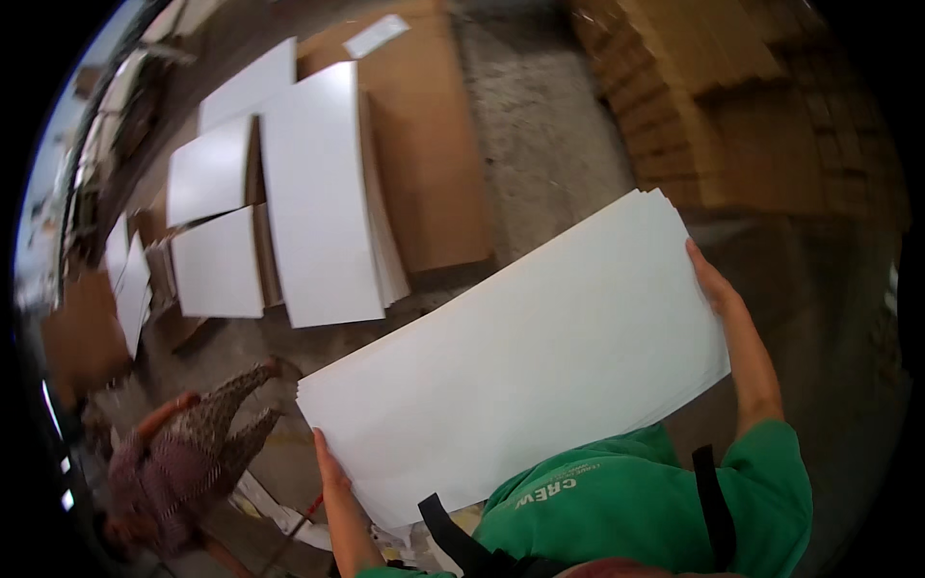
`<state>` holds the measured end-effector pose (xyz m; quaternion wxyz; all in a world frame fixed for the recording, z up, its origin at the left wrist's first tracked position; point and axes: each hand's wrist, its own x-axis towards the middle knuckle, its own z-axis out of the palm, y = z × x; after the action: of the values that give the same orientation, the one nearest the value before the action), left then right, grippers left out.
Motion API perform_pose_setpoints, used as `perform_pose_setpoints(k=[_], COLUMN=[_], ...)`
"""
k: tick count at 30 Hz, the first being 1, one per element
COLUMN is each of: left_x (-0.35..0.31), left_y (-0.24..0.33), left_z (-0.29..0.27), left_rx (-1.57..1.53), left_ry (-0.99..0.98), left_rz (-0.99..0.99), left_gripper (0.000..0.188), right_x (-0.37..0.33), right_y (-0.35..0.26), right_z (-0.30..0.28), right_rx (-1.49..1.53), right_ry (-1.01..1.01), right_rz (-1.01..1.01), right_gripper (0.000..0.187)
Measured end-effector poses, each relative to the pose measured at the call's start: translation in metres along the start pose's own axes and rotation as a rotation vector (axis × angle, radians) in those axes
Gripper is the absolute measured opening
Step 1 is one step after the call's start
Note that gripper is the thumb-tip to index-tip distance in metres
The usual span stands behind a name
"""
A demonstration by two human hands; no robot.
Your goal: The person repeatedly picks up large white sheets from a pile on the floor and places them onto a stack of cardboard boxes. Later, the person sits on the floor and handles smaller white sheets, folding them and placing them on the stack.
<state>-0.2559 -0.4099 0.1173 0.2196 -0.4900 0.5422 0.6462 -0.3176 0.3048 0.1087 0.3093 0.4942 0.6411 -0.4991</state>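
Between my two hands I carry a stack of large white sheets (520, 347), tilted so that its right end is farther from me. At its short left edge is my left hand (330, 464), the fingers mostly hidden under the sheets. My right hand (710, 276) grips the opposite short edge, its fingers likewise out of sight beneath. Several layers show along the stack's corners, slightly fanned. The near long edge rests close to or against my green shirt; I cannot tell if they touch.
Ahead to the left, a tall stack of white panels (318, 193) lies on brown cardboard (419, 144), with smaller white stacks (217, 265) beside it. Brown cardboard stacks (713, 96) stand at the far right. A person (178, 472) is at the lower left, near concrete floor (530, 125) farther ahead.
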Motion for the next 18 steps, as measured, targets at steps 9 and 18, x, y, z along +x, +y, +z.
perform_pose_setpoints(k=[9,18], left_x=[0.078,0.102], left_y=[0.001,0.027], left_z=[0.04,0.108], left_rx=[0.393,0.553], left_ry=[-0.137,-0.294], left_rz=[-0.113,-0.014], left_gripper=[0.077,0.077], right_x=[-0.037,-0.054], right_y=[0.18,0.261], right_z=[-0.013,-0.028], right_rx=[0.163,0.305], right_ry=[0.09,0.178], right_rz=[0.182,0.175], right_gripper=[0.088,0.09])
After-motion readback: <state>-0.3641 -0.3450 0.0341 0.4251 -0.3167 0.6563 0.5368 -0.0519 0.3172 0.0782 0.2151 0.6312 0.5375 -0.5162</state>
